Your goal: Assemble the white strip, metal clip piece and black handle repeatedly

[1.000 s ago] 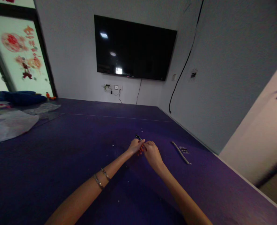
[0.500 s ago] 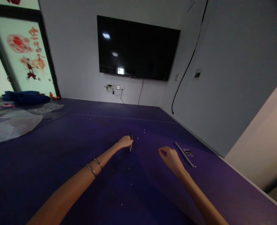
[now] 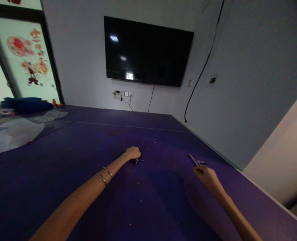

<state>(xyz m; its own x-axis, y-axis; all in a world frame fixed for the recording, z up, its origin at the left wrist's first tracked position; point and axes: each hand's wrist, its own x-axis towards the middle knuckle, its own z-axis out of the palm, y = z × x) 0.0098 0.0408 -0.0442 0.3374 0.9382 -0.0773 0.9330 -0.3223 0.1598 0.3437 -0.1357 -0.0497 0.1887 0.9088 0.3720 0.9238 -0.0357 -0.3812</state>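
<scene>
My left hand (image 3: 133, 153) is closed around a small slim stick-like thing (image 3: 137, 160), dark at its upper end and pale at the lower. Most of it is hidden by the fingers, so its kind is unclear. Two bracelets circle the left wrist. My right hand (image 3: 208, 177) is at the lower part of a thin grey strip (image 3: 193, 159) lying on the purple surface (image 3: 163, 187). Its fingers are drawn together and cover the strip's near end; whether they grip the strip is hidden. Just beyond them lies a small clear packet with dark bits (image 3: 202, 163).
Tiny white scraps (image 3: 148, 149) dot the purple surface. Clear plastic sheeting (image 3: 20, 135) and dark blue cloth (image 3: 27, 104) lie at the left. A wall with a television (image 3: 148, 50) rises behind; a black cable (image 3: 201, 70) hangs at the right.
My right hand has moved right and slightly down, onto the near part of the grey strip. My left hand has shifted slightly left, and the slim thing in it has tilted.
</scene>
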